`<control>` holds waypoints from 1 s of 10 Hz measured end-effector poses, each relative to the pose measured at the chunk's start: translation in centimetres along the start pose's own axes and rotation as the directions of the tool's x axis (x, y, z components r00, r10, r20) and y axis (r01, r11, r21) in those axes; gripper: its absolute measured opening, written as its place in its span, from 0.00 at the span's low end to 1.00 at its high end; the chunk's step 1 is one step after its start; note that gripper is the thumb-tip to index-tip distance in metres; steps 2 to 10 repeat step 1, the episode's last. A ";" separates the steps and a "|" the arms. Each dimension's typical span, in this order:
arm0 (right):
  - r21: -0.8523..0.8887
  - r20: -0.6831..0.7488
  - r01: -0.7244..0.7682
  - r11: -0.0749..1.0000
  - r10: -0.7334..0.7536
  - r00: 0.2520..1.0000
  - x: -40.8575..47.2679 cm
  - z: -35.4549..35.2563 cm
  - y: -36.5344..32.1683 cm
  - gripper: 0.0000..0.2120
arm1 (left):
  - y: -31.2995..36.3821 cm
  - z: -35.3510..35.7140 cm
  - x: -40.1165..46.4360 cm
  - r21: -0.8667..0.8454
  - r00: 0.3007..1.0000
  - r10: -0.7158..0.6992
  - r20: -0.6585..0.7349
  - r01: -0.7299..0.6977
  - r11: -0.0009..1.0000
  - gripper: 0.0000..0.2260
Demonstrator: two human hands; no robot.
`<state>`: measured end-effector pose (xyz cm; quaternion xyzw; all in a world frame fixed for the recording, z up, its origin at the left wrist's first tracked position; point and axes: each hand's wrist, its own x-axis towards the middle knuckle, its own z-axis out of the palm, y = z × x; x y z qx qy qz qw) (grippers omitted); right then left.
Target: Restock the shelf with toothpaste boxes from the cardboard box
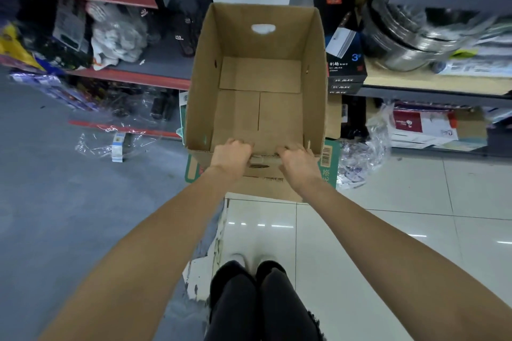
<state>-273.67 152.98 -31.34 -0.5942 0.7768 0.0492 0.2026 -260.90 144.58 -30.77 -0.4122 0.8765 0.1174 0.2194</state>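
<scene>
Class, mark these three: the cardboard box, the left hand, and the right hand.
cardboard box (260, 108): head view, bare inner floor.
left hand (231, 155): head view, back of the hand.
right hand (297, 162): head view, back of the hand.

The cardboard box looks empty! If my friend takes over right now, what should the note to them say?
Left hand: grips the near rim of the cardboard box, fingers curled over the edge.
Right hand: grips the same rim, beside the left.
The box is open-topped and sits on a flattened carton with green print, between the left shelf and the right shelf.
Done: the box is empty, only its bare bottom flaps show, so unloading looks finished.
Left: no toothpaste boxes are in view, so check the shelf they went on, then probably clear the box away.
</scene>
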 end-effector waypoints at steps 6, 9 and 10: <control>0.145 -0.014 0.006 0.989 -0.004 1.000 -2.8 -4.0 0.4 0.19 | -0.5 -3.3 -2.4 -0.185 0.998 -0.004 -0.068 -0.008 0.983 0.15; 0.145 -0.014 0.006 0.989 -0.004 1.000 -2.8 -4.0 0.4 0.19 | -0.5 -3.3 -2.4 -0.185 0.998 -0.004 -0.068 -0.008 0.983 0.15; 0.145 -0.014 0.006 0.989 -0.004 1.000 -2.8 -4.0 0.4 0.19 | -0.5 -3.3 -2.4 -0.185 0.998 -0.004 -0.068 -0.008 0.983 0.15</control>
